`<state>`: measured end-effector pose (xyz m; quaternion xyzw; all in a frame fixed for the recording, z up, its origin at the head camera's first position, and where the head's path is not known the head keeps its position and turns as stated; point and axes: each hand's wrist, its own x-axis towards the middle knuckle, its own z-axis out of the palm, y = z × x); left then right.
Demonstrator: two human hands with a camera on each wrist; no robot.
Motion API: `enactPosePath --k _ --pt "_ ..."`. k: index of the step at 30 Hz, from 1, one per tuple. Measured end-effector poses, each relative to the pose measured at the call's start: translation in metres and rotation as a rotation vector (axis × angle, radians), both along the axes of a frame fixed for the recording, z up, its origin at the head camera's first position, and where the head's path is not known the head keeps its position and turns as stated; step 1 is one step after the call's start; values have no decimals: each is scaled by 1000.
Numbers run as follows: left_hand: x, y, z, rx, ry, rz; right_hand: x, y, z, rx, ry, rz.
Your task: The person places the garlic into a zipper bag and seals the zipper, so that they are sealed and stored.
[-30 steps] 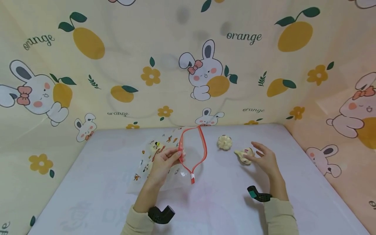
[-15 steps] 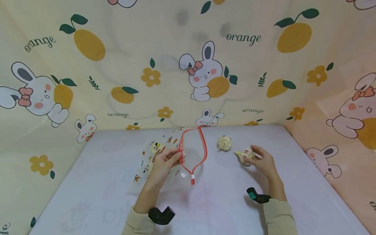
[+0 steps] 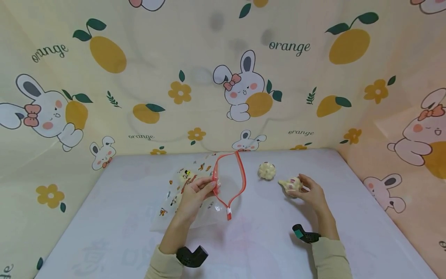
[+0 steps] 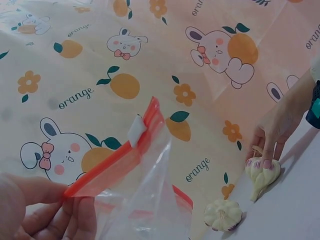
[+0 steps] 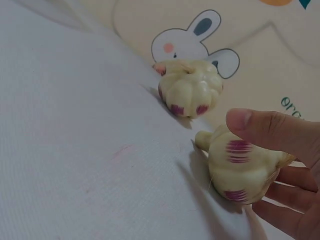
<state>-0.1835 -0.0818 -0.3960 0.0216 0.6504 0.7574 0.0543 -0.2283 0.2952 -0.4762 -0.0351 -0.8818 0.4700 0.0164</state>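
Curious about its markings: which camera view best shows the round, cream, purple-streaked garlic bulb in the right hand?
The right wrist view: the garlic bulb looks largest there, its streaks and neck clear, though the right hand covers part. Both others show it smaller: neck leftward in the head view, neck downward in the left wrist view.

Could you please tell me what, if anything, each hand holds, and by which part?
The left hand pinches a clear bag by its red edge; the right hand grips a garlic bulb by its round end, opposite the stem.
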Motion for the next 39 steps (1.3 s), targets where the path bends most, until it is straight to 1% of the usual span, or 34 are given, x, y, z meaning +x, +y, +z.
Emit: enactPosePath --k 9,16,22,31,39 --pt "0 -1 1 -6 -8 18 -2 0 -4 4 -51 12" --pt "-1 -2 0 -20 -12 22 -2 -2 -5 37 -36 11" --pt "-1 -3 -1 -14 -6 14 -2 -3 -5 41 -46 10" --pt "-1 -3 1 -18 -9 0 -1 -3 -5 63 -27 9" --pt "-1 -3 1 -14 -2 -3 -1 -3 -2 58 -21 0"
